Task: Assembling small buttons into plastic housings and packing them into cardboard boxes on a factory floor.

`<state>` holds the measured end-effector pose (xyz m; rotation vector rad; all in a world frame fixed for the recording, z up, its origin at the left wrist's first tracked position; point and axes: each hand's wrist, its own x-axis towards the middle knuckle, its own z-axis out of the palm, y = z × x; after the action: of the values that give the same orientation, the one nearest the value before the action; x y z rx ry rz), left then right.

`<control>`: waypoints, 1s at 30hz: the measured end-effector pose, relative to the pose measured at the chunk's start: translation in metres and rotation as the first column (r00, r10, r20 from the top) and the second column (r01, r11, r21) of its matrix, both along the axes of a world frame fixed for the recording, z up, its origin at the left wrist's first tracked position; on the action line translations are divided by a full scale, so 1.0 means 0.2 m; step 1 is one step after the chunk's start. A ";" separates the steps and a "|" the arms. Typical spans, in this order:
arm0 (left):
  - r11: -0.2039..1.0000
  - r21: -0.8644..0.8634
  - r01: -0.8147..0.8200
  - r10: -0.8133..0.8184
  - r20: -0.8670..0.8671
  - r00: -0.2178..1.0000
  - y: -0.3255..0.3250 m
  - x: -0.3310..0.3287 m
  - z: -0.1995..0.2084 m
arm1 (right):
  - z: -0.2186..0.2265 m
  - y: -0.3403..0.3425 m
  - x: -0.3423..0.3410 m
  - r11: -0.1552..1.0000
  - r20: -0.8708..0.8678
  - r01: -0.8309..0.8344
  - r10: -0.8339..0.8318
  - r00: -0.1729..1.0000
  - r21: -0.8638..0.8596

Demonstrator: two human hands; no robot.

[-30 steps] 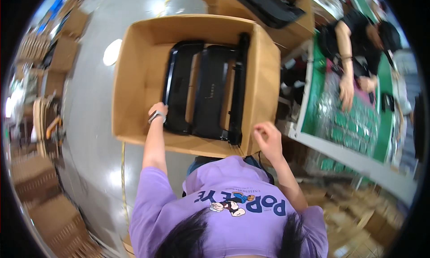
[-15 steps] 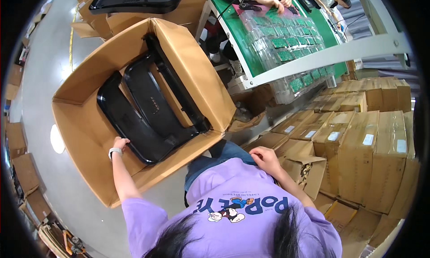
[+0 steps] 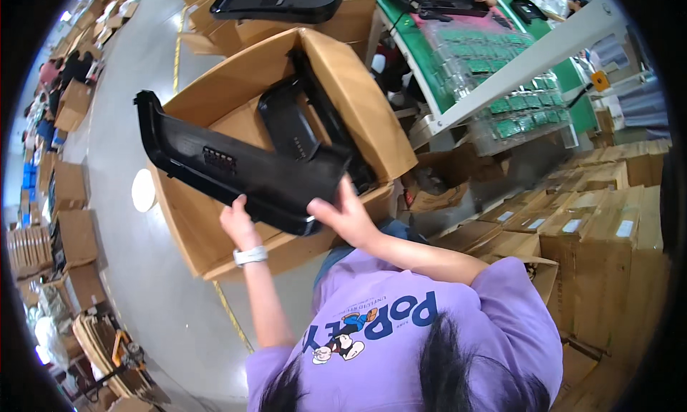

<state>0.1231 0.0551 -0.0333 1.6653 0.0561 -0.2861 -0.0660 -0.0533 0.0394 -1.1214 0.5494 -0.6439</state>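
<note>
A long black plastic cover with raised edges and a small slotted patch is tilted above the open cardboard box. My left hand grips its near long edge, a white band round the wrist. My right hand is closed on its right end, thumb on the face and the other fingers partly hidden. Inside the box, a second black cover leans beside a narrow black piece along the right wall. The held cover hides part of the box's inside.
Another black cover lies on a carton behind the box. A green worktable at the back right bears clear trays of green circuit boards; another person's hands show there. Stacked cartons stand right, more cartons far left.
The cover has been lifted out of the box and swung left. My right hand has come over from my side and taken hold of its right end. The view has shifted left.
</note>
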 end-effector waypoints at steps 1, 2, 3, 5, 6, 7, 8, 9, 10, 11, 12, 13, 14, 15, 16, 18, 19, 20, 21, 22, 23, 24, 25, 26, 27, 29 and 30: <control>1.000 -0.014 0.002 -0.001 0.045 0.999 -0.02 -0.11 0.09 | -0.05 -0.02 -0.01 0.995 -0.031 0.091 -0.093 0.995 -0.049; 0.997 -0.075 -0.015 0.012 -0.036 0.999 -0.10 -0.25 0.22 | -0.05 -0.05 -0.03 0.971 -0.091 0.236 -0.232 0.968 0.031; 0.994 -0.100 0.037 -0.042 -0.048 0.998 -0.10 -0.35 0.23 | -0.06 -0.10 -0.07 0.918 -0.159 0.383 -0.364 0.918 0.103; 0.971 -0.200 0.130 -0.183 -0.278 0.943 -0.08 -0.57 0.35 | -0.11 -0.27 -0.18 0.879 -0.111 0.454 -0.441 0.891 0.149; 0.945 -0.237 0.226 -0.307 -0.396 0.866 -0.08 -0.66 0.41 | -0.16 -0.38 -0.25 0.894 -0.109 0.402 -0.387 0.915 0.199; 0.914 -0.319 0.250 -0.390 -0.529 0.754 -0.06 -0.74 0.40 | -0.21 -0.47 -0.32 0.905 -0.106 0.345 -0.328 0.939 0.248; 0.850 -0.434 0.297 -0.524 -0.650 0.551 -0.04 -0.79 0.38 | -0.23 -0.56 -0.41 0.920 -0.120 0.256 -0.230 0.966 0.296; 0.749 -0.615 0.248 -0.663 -0.695 0.279 -0.03 -0.83 0.35 | -0.23 -0.63 -0.48 0.924 -0.127 0.169 -0.133 0.983 0.344; 0.679 -0.682 0.270 -0.732 -0.659 0.175 -0.03 -0.88 0.30 | -0.21 -0.67 -0.53 0.927 -0.228 0.168 -0.094 0.969 0.335; 0.598 -0.747 0.289 -0.790 -0.610 0.058 -0.05 -0.93 0.28 | -0.26 -0.75 -0.58 0.922 -0.250 0.146 -0.056 0.967 0.358; 0.592 -0.745 0.305 -0.791 -0.610 0.047 -0.06 -0.96 0.27 | -0.31 -0.83 -0.63 0.945 -0.316 0.133 -0.033 0.948 0.299; 0.564 -0.690 0.455 -0.801 -0.590 0.098 -0.09 -0.99 0.26 | -0.34 -0.89 -0.66 0.963 -0.380 0.118 -0.017 0.925 0.244; 0.516 -0.614 0.597 -0.819 -0.558 0.133 -0.13 -1.02 0.25 | -0.41 -0.95 -0.68 0.978 -0.378 0.131 -0.059 0.924 0.165; 0.524 -0.534 0.663 -0.830 -0.495 0.258 -0.17 -1.02 0.23 | -0.48 -1.00 -0.68 0.984 -0.375 0.155 -0.112 0.920 0.087; 0.539 -0.370 0.757 -0.826 -0.411 0.387 -0.21 -1.03 0.18 | -0.53 -1.04 -0.69 0.989 -0.377 0.117 -0.076 0.923 0.089; 0.568 -0.135 0.812 -0.811 -0.262 0.523 -0.28 -1.04 0.10 | -0.66 -1.12 -0.67 0.995 -0.385 0.097 -0.083 0.919 0.018; 0.598 -0.070 0.798 -0.788 -0.230 0.571 -0.29 -1.02 0.06 | -0.58 -1.10 -0.61 0.988 -0.447 0.081 -0.132 0.885 -0.132; 0.597 0.064 0.800 -0.789 -0.130 0.600 -0.28 -1.01 0.00 | -0.49 -1.06 -0.60 0.947 -0.548 0.048 -0.224 0.806 -0.317; 0.575 0.185 0.797 -0.808 -0.020 0.588 -0.29 -1.02 -0.03 | -0.52 -1.07 -0.61 0.929 -0.519 0.064 -0.259 0.815 -0.363; 0.527 0.373 0.764 -0.843 0.115 0.525 -0.30 -1.05 -0.03 | -0.51 -1.05 -0.63 0.908 -0.610 0.056 -0.323 0.724 -0.414; 0.491 0.536 0.686 -0.869 0.250 0.426 -0.32 -1.09 -0.02 | -0.55 -1.03 -0.63 0.894 -0.614 0.112 -0.384 0.690 -0.434; 0.415 0.762 0.497 -0.904 0.286 0.317 -0.33 -1.15 0.04 | -0.52 -1.01 -0.65 0.859 -0.621 0.043 -0.402 0.673 -0.510; 0.348 0.904 0.247 -0.932 0.307 0.191 -0.34 -1.20 0.09 | -0.53 -1.00 -0.67 0.854 -0.639 0.033 -0.414 0.648 -0.520; 0.276 0.941 0.196 -0.958 0.253 0.138 -0.35 -1.22 0.09 | -0.56 -1.01 -0.67 0.857 -0.660 0.042 -0.426 0.619 -0.514; 0.207 0.970 0.126 -0.976 0.196 0.098 -0.34 -1.19 0.11 | -0.59 -1.01 -0.65 0.862 -0.677 0.042 -0.425 0.601 -0.505; 0.205 0.979 -0.026 -0.978 0.205 0.038 -0.37 -1.11 0.08 | -0.52 -1.02 -0.70 0.886 -0.661 0.125 -0.422 0.620 -0.447; 0.178 0.984 0.025 -0.984 0.178 0.021 -0.40 -1.08 0.09 | -0.50 -1.01 -0.76 0.853 -0.614 0.142 -0.468 0.635 -0.503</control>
<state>-0.0938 -0.0256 -0.0150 2.4854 -1.9501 0.0965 -0.2189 -0.2551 -0.0602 -1.7219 1.3766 -0.6142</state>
